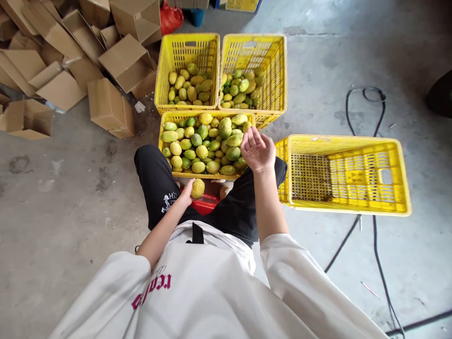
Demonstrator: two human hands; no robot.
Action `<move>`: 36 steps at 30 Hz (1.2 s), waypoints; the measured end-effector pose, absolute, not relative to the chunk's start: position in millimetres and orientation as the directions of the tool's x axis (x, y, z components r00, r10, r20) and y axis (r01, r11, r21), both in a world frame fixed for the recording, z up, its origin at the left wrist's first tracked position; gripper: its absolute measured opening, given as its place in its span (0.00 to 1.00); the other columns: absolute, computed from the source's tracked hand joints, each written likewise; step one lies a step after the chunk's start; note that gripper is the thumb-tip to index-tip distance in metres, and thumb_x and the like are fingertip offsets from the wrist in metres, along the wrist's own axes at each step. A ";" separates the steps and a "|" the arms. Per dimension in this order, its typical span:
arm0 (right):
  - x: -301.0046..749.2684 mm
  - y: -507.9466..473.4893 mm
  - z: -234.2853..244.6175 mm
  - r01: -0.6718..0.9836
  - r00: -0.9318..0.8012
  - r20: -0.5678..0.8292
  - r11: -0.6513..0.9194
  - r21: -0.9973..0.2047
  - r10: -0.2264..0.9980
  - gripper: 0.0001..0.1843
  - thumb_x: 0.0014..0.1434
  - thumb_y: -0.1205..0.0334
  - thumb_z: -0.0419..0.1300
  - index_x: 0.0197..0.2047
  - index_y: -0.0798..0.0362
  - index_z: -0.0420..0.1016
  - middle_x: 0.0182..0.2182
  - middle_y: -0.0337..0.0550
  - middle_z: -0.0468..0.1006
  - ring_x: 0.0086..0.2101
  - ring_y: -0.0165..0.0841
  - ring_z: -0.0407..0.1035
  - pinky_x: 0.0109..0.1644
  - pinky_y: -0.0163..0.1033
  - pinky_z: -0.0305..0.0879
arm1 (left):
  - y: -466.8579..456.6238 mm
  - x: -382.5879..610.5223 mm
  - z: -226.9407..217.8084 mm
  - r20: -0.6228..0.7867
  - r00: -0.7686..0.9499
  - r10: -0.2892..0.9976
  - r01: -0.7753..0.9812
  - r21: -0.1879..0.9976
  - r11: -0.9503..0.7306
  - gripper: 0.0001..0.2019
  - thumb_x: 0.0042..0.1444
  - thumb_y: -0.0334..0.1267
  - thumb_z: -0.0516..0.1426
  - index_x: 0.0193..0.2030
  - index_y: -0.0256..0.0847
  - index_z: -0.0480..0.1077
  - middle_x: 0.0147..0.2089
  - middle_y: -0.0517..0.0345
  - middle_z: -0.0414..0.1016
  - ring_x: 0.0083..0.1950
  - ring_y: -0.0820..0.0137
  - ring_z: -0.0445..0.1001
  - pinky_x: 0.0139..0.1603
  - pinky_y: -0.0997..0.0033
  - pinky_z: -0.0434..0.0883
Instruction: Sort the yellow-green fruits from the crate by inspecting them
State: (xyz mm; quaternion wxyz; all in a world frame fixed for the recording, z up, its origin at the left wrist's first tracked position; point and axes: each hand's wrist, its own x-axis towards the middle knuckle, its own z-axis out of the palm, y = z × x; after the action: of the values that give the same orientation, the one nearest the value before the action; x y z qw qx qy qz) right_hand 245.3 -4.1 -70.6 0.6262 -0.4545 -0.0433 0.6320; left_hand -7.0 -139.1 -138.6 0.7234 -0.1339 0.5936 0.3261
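My left hand point(187, 192) is closed around a yellow lemon point(197, 189) in front of my lap. Palm up and fingers stretched, my right hand point(259, 149) is open with nothing in it, over the right edge of the front yellow crate point(203, 177). Green and yellow lemons point(202, 151) fill that crate, which stands at my knees. Behind it are two more yellow crates, the left one point(187, 37) and the right one point(278, 70), each part filled with lemons.
A yellow crate point(363, 176) with no fruit visible in it lies to my right. Cardboard boxes point(127, 63) are heaped at the upper left, with a red bag point(171, 19) beside them. A black cable point(379, 263) runs over the floor at right. Something red point(205, 205) shows between my legs.
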 end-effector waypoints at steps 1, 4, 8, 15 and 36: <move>249.3 -14.6 -79.9 -0.765 0.201 -0.567 -0.234 -0.601 0.799 0.11 0.76 0.62 0.62 0.51 0.44 0.88 0.49 0.45 0.94 0.52 0.39 0.90 0.46 0.39 0.89 | -138.7 -6.2 -135.3 -0.959 0.054 0.278 -0.622 0.185 0.761 0.11 0.76 0.47 0.68 0.50 0.42 0.77 0.30 0.60 0.79 0.25 0.66 0.79 0.28 0.72 0.78; 258.8 -40.3 -101.8 -0.800 0.206 -0.668 -0.270 -0.536 0.715 0.12 0.74 0.65 0.60 0.50 0.44 0.86 0.42 0.41 0.93 0.42 0.35 0.88 0.39 0.35 0.85 | -118.4 -4.0 -118.7 -0.973 0.007 0.231 -0.631 0.175 0.756 0.10 0.80 0.47 0.65 0.53 0.42 0.79 0.33 0.55 0.81 0.29 0.62 0.81 0.29 0.68 0.81; 261.9 -52.3 -111.4 -0.763 0.167 -0.690 -0.351 -0.543 0.704 0.07 0.71 0.64 0.65 0.48 0.43 0.84 0.39 0.38 0.91 0.37 0.34 0.85 0.40 0.35 0.83 | -34.8 -8.5 -78.1 -0.825 -0.080 0.560 -0.677 0.457 0.577 0.11 0.86 0.44 0.56 0.56 0.44 0.79 0.44 0.48 0.87 0.49 0.56 0.90 0.46 0.60 0.88; 256.6 -45.4 -109.6 -0.802 0.182 -0.721 -0.324 -0.502 0.668 0.08 0.73 0.66 0.62 0.44 0.45 0.83 0.38 0.39 0.88 0.35 0.32 0.82 0.37 0.32 0.80 | 85.3 -56.9 0.5 -0.064 -0.082 0.995 0.010 0.998 0.065 0.43 0.89 0.46 0.24 0.75 0.38 0.79 0.67 0.51 0.82 0.83 0.45 0.78 0.68 0.40 0.76; 258.6 -38.2 -143.5 -0.658 0.232 -0.755 -0.473 -0.586 0.613 0.05 0.65 0.58 0.74 0.41 0.45 0.83 0.34 0.37 0.89 0.36 0.35 0.84 0.41 0.35 0.77 | 103.3 -114.5 -114.3 -0.636 -0.038 0.770 0.980 0.129 0.155 0.44 0.66 0.40 0.65 0.88 0.38 0.64 0.90 0.26 0.61 0.93 0.35 0.57 0.88 0.33 0.65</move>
State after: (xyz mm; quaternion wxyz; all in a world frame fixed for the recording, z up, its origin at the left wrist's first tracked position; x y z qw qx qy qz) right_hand 258.6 -38.2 -143.5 0.5128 -0.5940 0.0189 0.6195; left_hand -114.5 103.3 -114.3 0.2984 0.6261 0.6988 -0.1752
